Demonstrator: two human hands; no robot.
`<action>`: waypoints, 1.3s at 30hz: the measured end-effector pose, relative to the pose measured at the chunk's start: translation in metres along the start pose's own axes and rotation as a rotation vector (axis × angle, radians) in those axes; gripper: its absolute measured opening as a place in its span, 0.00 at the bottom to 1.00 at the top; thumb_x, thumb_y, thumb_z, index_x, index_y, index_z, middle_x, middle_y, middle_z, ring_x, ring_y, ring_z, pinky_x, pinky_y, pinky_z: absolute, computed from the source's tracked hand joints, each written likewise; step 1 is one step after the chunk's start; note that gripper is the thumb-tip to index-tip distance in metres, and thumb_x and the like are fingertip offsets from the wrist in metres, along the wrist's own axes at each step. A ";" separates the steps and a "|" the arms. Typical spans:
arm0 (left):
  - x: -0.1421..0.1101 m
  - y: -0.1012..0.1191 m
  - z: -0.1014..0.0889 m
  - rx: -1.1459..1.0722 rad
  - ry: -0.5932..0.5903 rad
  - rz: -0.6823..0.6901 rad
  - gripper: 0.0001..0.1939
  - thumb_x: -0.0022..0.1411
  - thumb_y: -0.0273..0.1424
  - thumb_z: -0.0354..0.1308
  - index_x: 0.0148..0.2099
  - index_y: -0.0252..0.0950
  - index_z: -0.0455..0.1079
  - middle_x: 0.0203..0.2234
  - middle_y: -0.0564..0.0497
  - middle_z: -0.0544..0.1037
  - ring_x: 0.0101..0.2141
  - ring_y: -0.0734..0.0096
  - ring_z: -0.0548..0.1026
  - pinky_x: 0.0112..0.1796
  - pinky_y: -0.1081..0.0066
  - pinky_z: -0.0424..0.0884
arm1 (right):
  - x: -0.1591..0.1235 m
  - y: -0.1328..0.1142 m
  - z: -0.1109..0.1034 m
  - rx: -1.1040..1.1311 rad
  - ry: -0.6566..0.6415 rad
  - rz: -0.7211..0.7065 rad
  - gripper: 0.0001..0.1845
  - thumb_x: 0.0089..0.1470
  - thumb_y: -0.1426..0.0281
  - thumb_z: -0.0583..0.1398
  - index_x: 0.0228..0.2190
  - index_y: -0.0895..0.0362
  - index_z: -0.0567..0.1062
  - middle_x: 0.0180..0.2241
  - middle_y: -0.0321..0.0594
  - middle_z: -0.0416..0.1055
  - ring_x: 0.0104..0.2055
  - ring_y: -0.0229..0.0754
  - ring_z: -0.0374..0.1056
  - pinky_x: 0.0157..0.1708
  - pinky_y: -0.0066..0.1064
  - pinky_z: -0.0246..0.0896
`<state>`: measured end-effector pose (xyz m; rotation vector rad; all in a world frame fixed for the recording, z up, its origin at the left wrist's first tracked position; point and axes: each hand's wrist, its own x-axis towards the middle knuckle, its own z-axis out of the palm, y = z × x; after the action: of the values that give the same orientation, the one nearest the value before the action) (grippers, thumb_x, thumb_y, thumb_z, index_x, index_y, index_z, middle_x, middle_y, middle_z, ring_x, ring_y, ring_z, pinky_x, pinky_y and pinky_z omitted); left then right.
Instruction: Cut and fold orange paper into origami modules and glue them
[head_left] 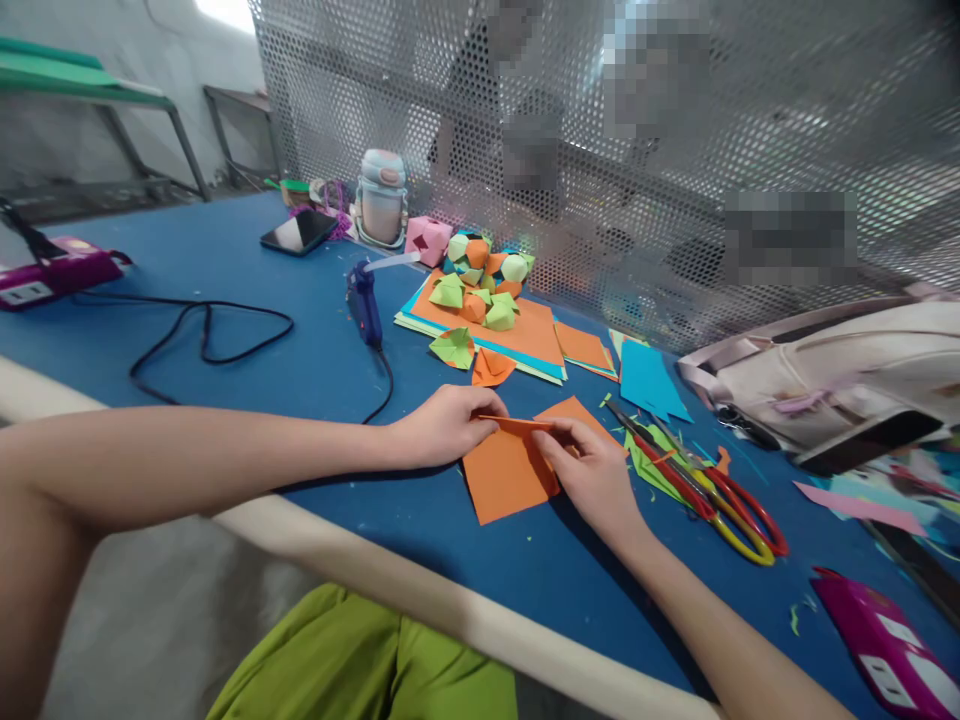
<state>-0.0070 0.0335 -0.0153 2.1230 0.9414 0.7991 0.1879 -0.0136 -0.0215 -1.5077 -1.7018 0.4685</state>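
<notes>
An orange paper square lies on the blue table in front of me, with its far edge lifted into a fold. My left hand pinches the left end of that raised fold. My right hand rests on the paper's right side, fingertips pinching the same fold. Just beyond lie a folded orange piece and a folded green piece.
A stack of orange, blue and green sheets carries several folded paper shapes. A blue glue gun with a black cord lies to the left. Red and yellow scissors, green scraps, a pale bag, a phone and a bottle surround them.
</notes>
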 end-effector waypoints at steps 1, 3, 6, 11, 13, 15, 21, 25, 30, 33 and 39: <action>0.000 0.000 0.000 -0.040 0.009 -0.032 0.08 0.56 0.24 0.51 0.35 0.34 0.71 0.29 0.53 0.77 0.32 0.74 0.73 0.33 0.76 0.66 | 0.000 0.001 -0.001 0.006 -0.017 0.023 0.15 0.51 0.58 0.58 0.29 0.57 0.74 0.25 0.37 0.72 0.26 0.39 0.66 0.26 0.29 0.62; 0.000 0.000 0.000 -0.112 0.029 -0.089 0.07 0.56 0.26 0.52 0.34 0.33 0.71 0.29 0.53 0.76 0.31 0.74 0.72 0.32 0.76 0.66 | -0.001 0.003 -0.001 0.012 -0.021 0.052 0.16 0.53 0.57 0.56 0.27 0.57 0.73 0.24 0.37 0.71 0.26 0.39 0.66 0.25 0.28 0.61; 0.002 -0.002 0.001 -0.237 0.005 -0.170 0.06 0.55 0.28 0.53 0.34 0.33 0.69 0.26 0.53 0.75 0.29 0.74 0.72 0.29 0.75 0.66 | -0.004 0.003 -0.001 0.021 0.001 0.062 0.17 0.54 0.56 0.55 0.27 0.57 0.72 0.24 0.37 0.70 0.26 0.39 0.66 0.25 0.27 0.59; 0.004 0.001 0.002 -0.474 -0.104 -0.321 0.05 0.55 0.28 0.54 0.35 0.34 0.67 0.24 0.54 0.75 0.27 0.74 0.73 0.29 0.75 0.67 | -0.003 0.008 -0.009 -0.029 -0.032 -0.007 0.15 0.55 0.57 0.55 0.29 0.56 0.72 0.22 0.37 0.70 0.25 0.39 0.66 0.24 0.28 0.58; 0.003 0.001 0.002 -0.507 -0.097 -0.347 0.04 0.54 0.28 0.55 0.35 0.34 0.67 0.24 0.54 0.75 0.27 0.74 0.73 0.29 0.75 0.67 | -0.001 0.012 -0.017 -0.068 -0.044 -0.049 0.15 0.55 0.58 0.55 0.30 0.56 0.72 0.24 0.37 0.71 0.26 0.39 0.66 0.25 0.28 0.58; 0.003 0.000 0.001 -0.504 -0.076 -0.355 0.05 0.54 0.28 0.56 0.35 0.34 0.67 0.23 0.55 0.75 0.26 0.75 0.73 0.28 0.75 0.67 | 0.001 0.014 -0.024 -0.078 -0.009 -0.039 0.15 0.55 0.57 0.55 0.30 0.56 0.72 0.21 0.36 0.69 0.23 0.38 0.65 0.23 0.28 0.57; 0.003 -0.001 0.002 -0.551 -0.065 -0.367 0.06 0.53 0.29 0.57 0.35 0.33 0.67 0.24 0.55 0.75 0.27 0.76 0.73 0.29 0.76 0.66 | 0.000 0.006 -0.022 0.108 -0.077 0.065 0.16 0.54 0.57 0.56 0.36 0.56 0.71 0.31 0.40 0.73 0.33 0.40 0.69 0.32 0.31 0.65; 0.003 0.003 -0.001 -0.531 -0.083 -0.361 0.07 0.55 0.30 0.56 0.36 0.33 0.67 0.23 0.56 0.74 0.27 0.76 0.72 0.29 0.76 0.66 | -0.003 0.006 -0.012 0.152 -0.180 0.111 0.15 0.51 0.59 0.59 0.35 0.57 0.72 0.32 0.40 0.74 0.32 0.41 0.70 0.32 0.32 0.66; 0.002 0.004 -0.006 -0.139 -0.087 -0.132 0.08 0.57 0.31 0.53 0.36 0.33 0.71 0.27 0.54 0.76 0.30 0.75 0.72 0.32 0.76 0.66 | -0.004 0.008 -0.012 0.036 -0.156 0.077 0.11 0.50 0.61 0.59 0.28 0.56 0.72 0.25 0.36 0.70 0.26 0.39 0.66 0.27 0.30 0.62; 0.002 0.002 -0.007 -0.004 -0.096 -0.042 0.09 0.58 0.29 0.51 0.35 0.34 0.73 0.29 0.53 0.77 0.31 0.74 0.72 0.33 0.76 0.66 | -0.007 0.005 -0.010 0.036 -0.178 0.052 0.09 0.49 0.63 0.60 0.30 0.56 0.70 0.27 0.36 0.70 0.28 0.39 0.66 0.27 0.30 0.63; 0.009 -0.002 -0.019 0.185 -0.258 0.057 0.09 0.55 0.24 0.52 0.33 0.33 0.74 0.30 0.52 0.77 0.33 0.74 0.73 0.36 0.78 0.66 | -0.015 0.002 -0.002 -0.158 -0.148 -0.363 0.05 0.54 0.72 0.55 0.27 0.54 0.68 0.26 0.37 0.68 0.30 0.40 0.65 0.31 0.32 0.63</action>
<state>-0.0170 0.0482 -0.0036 2.3538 0.8471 0.4634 0.1905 -0.0275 -0.0261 -1.2550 -2.1175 0.2623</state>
